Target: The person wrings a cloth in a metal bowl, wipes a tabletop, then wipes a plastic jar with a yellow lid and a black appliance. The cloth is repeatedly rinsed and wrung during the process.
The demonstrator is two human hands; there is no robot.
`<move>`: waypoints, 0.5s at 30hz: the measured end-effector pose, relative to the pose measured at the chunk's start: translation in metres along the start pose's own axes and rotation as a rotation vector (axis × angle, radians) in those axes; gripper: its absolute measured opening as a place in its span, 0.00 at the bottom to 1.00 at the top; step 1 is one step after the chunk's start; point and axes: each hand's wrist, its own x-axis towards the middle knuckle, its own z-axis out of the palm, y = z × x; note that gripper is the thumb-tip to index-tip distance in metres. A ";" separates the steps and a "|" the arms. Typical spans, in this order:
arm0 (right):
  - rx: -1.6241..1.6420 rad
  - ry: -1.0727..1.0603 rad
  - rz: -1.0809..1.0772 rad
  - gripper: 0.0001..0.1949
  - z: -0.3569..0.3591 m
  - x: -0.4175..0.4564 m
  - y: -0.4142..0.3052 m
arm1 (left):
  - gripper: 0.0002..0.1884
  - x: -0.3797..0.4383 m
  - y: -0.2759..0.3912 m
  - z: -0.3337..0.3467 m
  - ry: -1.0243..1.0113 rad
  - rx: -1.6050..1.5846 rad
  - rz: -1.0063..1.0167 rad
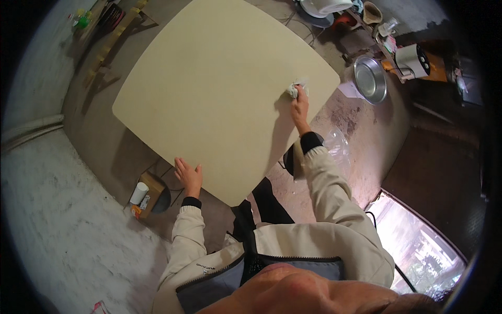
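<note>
A pale cream tabletop (219, 90) with rounded corners fills the middle of the head view. Near its right corner, my right hand (300, 104) grips a crumpled whitish cloth (292, 89) and presses it on the surface. The cloth is partly hidden under the fingers. At the lower left edge of the tabletop rests my left hand (189, 176), fingers apart and holding nothing.
On the floor at right lies a metal basin (370, 79), near clear plastic (338, 149). A cardboard box (153, 188) and a white roll (139, 193) are at lower left. A wooden bench (102, 55) stands upper left; a cluttered shelf (378, 43) is upper right.
</note>
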 end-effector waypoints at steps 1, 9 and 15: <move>-0.144 0.056 -0.180 0.23 0.025 -0.005 0.017 | 0.40 0.005 0.003 0.002 -0.006 -0.003 0.017; 0.111 -0.969 -0.924 0.22 0.146 -0.298 -0.061 | 0.35 0.013 -0.005 -0.016 -0.219 -0.035 -0.072; 0.481 -1.141 0.131 0.17 0.106 -0.274 -0.021 | 0.35 0.010 -0.010 -0.014 -0.189 -0.096 -0.018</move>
